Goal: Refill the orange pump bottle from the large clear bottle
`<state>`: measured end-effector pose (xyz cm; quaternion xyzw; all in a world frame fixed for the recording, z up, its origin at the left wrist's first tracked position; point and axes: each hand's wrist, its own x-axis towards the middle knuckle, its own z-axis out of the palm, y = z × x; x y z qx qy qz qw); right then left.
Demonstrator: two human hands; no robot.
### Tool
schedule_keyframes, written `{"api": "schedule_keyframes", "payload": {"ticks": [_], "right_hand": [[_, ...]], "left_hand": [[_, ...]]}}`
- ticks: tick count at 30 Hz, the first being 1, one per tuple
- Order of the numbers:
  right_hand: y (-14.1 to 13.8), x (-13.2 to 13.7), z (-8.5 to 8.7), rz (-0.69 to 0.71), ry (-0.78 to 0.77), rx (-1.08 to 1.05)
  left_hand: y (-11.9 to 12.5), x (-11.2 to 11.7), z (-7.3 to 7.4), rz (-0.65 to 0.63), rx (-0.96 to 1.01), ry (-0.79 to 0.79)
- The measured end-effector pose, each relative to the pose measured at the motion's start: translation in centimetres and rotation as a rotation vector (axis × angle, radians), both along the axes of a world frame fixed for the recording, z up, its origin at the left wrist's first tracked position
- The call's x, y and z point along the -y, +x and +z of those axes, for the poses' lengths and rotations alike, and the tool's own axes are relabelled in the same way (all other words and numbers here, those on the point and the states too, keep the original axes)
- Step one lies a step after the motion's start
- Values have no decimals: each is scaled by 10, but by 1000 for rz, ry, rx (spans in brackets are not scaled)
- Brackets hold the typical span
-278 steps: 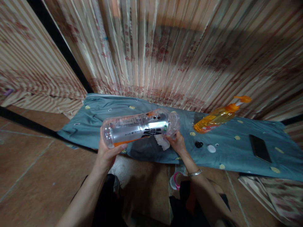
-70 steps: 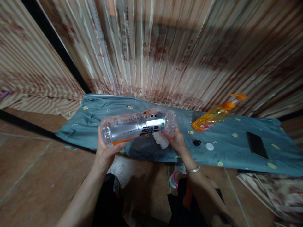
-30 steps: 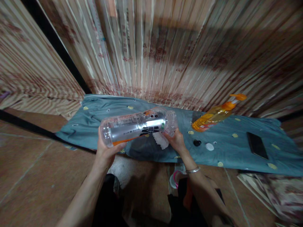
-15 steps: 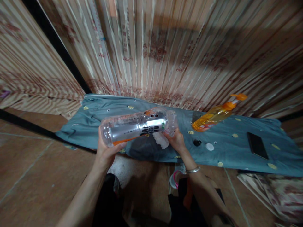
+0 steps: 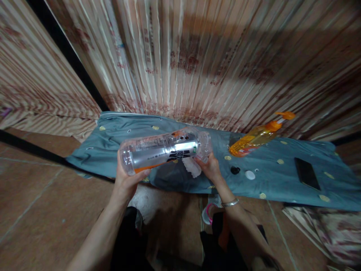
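Note:
A large clear plastic bottle (image 5: 160,150) with a silver, orange and black label lies tilted across both hands, above the cloth. My left hand (image 5: 128,180) is closed around its base end, thumb on the near side. At the narrower end, my right hand (image 5: 208,165) grips the bottle, some of its fingers hidden behind the plastic. A crumpled white tissue (image 5: 192,168) hangs below the bottle against my right fingers; how it is held cannot be made out. The bottle's mouth is not clearly visible.
A blue-grey patterned cloth (image 5: 169,184) covers the low surface. On it, to the right, are an orange pump bottle (image 5: 251,141), a small black cap (image 5: 235,170), a white disc (image 5: 249,174) and a dark phone (image 5: 307,173). Behind hangs a striped curtain (image 5: 180,60); a black pole (image 5: 70,56) slants at left.

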<state>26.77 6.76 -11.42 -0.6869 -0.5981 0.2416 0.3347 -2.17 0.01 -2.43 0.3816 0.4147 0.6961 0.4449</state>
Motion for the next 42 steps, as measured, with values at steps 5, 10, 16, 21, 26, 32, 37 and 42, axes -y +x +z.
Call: {"api": "schedule_keyframes", "payload": {"ticks": [5,10,16,21,26,32,37,42], "right_hand": [[0,1,2,-1,-17,13],[0,1,1,-1,-30,17],[2,0,-2,-2,-10,28],[1,0,-3,-17,13,12],[1,0,-3,-11,11,-6],[1,0,-2,-21,-9,10],[0,1,-3,-24,17,15],[1,0,-4,-24,25,4]], "left_hand": [[1,1,1,5,-1,-10],[0,1,1,-10,-15,-3],[0,1,1,-21,-6,6],[1,1,2,-15,-7,-4],[1,1,2,-2,5,-4],[1,1,3,1,7,-10],[0,1,1,0,-1,3],[0,1,0,-3,-22,0]]}}
